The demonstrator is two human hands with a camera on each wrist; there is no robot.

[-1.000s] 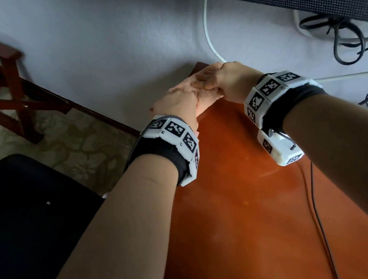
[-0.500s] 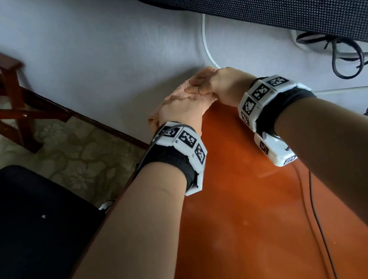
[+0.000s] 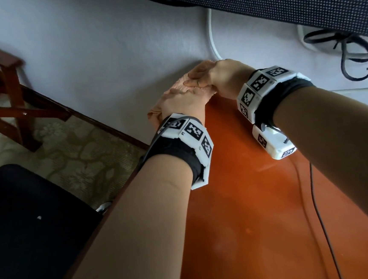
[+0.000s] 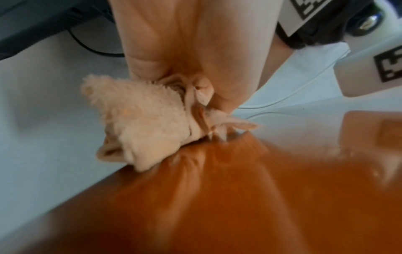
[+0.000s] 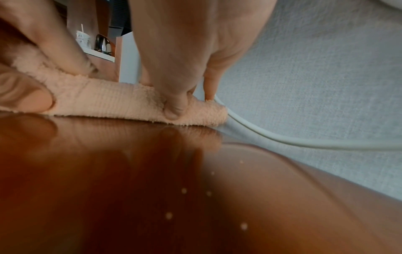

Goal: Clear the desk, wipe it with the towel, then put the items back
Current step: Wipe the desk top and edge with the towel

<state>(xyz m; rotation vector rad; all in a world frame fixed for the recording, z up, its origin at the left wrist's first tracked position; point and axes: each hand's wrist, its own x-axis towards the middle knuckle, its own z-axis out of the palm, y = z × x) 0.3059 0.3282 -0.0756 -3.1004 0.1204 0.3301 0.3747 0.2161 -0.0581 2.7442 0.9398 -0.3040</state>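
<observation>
Left to right: black chair seat [image 3: 26, 231] off the desk's left edge, then left hand [image 3: 181, 105] gripping the near-left end of the towel [image 3: 183, 86], fingers curled round a bunched wad of it [image 4: 141, 123]; that end sits at the desk's left edge and partly overhangs it. Right hand [image 3: 222, 78] is on the far end, thumb [image 5: 176, 106] and fingers pinching the folded roll down onto the desk [image 3: 252, 222]. Towel is a flattened roll in the far-left corner, long axis running from near-left to far-right, roughly along the wall line; far tip touches the white cable [image 5: 282, 137] where it comes down the wall [image 3: 103, 46]. Both hands are on it, neither nearer. All unwiped surface lies toward the body and to the right, so my read is the next stroke pulls the roll broadside, back from the wall. Risk: snagging the white cable, or the thin black wire [image 3: 318, 205] lying on the right of the desk. No items visible on the desk, so clearing looks done, wipe in progress.
</observation>
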